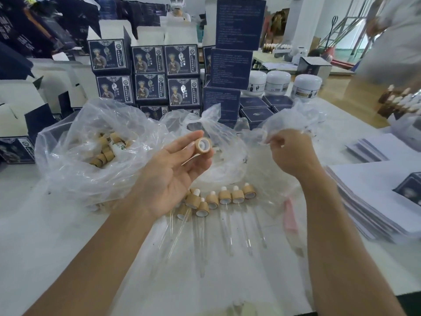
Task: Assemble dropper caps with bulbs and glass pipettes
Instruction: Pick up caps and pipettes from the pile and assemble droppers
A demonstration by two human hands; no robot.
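Two forearms reach in; left hand (175,169) pinches a cap (203,145), open end toward right hand (287,153), which grips a bag (293,119).

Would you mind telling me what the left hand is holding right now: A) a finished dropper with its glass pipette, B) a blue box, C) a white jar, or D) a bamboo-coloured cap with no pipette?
D: the left hand pinches a bamboo-coloured cap, whose white-lined open end faces the camera with no pipette in it.

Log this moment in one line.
left hand: holds cap | right hand: at plastic bag, grip unclear | finished droppers: on table
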